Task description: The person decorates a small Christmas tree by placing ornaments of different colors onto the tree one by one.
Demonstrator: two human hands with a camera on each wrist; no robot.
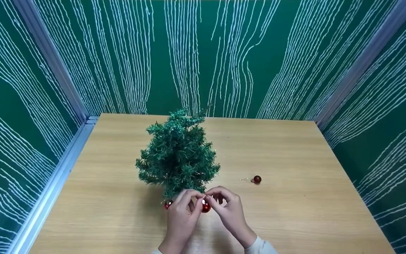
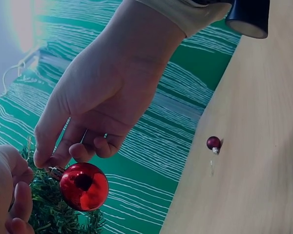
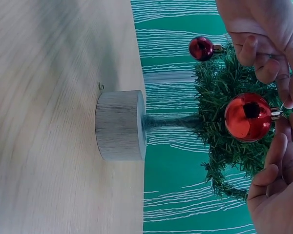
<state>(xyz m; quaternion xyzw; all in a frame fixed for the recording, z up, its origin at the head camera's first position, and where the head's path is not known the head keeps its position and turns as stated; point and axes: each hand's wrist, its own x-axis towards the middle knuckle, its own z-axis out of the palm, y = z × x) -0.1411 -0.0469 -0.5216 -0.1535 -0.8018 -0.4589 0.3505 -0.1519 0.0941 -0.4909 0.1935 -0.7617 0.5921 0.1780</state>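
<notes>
Left hand point(image 1: 183, 216) and right hand point(image 1: 229, 210) narrowly pinch the silvery cap end point(image 3: 276, 113) of a glossy red spherical bauble point(image 1: 206, 206) at the near side of a bushy green artificial tree point(image 1: 180, 155), apparently because its smooth surface offers poorer purchase.

Tree point(image 1: 180, 155) on the table point(image 1: 287, 148), bauble point(image 1: 206, 206) between the hands point(image 1: 183, 219) before it, loose bauble point(image 1: 257, 179) to its right
</notes>
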